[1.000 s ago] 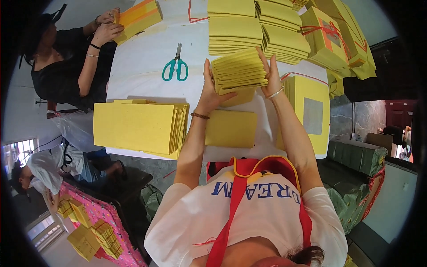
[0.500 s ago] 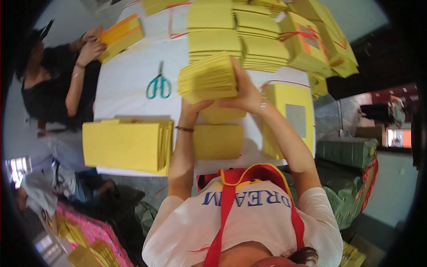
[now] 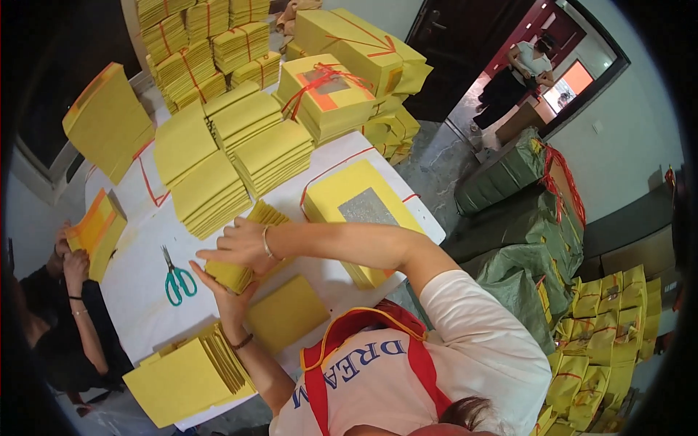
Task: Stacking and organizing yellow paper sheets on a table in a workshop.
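A thick bundle of yellow paper envelopes (image 3: 230,276) is gripped in both my hands above the white table. From below, my left hand (image 3: 231,299) supports its near end, with thumb and fingers stretched along the edge. My right hand (image 3: 246,245) lies across the top, its fingers bent over toward the far side. Beneath and nearer to me rests a flat yellow pile (image 3: 294,314). Green-handled scissors (image 3: 178,285) lie on the table to the left of my hands. A larger yellow stack (image 3: 178,381) stands beside my left forearm.
Neat yellow stacks (image 3: 203,171) fill the table's far side. A tied yellow bundle (image 3: 327,94) stands behind them. By my right arm sits a yellow block with a grey panel (image 3: 371,209). At left, a co-worker's hands (image 3: 71,265) hold a yellow-orange piece. Green wrapped bales (image 3: 509,247) are at right.
The view has swung round to the right. My right hand has gone from the bundle's side to over its top. The bundle is lower and closer to the flat pile.
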`<state>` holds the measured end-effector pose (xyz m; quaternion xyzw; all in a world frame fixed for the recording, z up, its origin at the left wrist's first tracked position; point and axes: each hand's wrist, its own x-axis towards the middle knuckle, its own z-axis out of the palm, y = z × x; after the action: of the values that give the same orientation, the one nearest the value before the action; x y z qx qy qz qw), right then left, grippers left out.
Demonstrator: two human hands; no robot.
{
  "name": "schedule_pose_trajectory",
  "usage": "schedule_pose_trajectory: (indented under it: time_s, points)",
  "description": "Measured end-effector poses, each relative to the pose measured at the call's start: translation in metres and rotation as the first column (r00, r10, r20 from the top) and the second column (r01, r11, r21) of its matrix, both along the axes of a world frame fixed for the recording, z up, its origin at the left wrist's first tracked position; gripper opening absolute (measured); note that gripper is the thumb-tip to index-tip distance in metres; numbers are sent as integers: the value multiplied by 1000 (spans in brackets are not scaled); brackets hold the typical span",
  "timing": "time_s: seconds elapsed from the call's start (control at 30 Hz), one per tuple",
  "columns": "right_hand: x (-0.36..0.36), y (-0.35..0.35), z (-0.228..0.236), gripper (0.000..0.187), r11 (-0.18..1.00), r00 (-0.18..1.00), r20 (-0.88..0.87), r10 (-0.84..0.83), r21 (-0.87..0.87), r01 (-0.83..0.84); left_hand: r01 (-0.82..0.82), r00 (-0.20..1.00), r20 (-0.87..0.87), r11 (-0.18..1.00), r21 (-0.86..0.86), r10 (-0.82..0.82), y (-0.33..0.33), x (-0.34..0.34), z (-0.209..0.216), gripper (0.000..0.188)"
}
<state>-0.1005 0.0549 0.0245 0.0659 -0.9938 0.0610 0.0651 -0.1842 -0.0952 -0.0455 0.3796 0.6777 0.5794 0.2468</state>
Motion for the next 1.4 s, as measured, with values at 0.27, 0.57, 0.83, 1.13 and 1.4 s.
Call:
schedule_pose_trajectory:
  time_s: [0.27,0.57,0.83,1.13,1.4]
  points:
    - [-24,4,-54,100,997,996,60,-72,2,72,10,998,-60,998,64,-6,23,-11,-46,104]
    - [-8,34,-35,98,997,977,207,-57,69,44,17,993,119,1000,9,-18,8,-18,-55,100]
    - [8,41,13,90,917,953,254,-165,-316,243,-268,963,108,900,345,245,12,-16,8,98]
    - [17,49,6,75,-299,970,158,-185,-949,98,-185,786,599,867,462,-152,21,13,14,85]
    - [9,54,32,63,-484,971,234,-50,-856,181,-206,856,516,932,298,24,38,13,86,86]
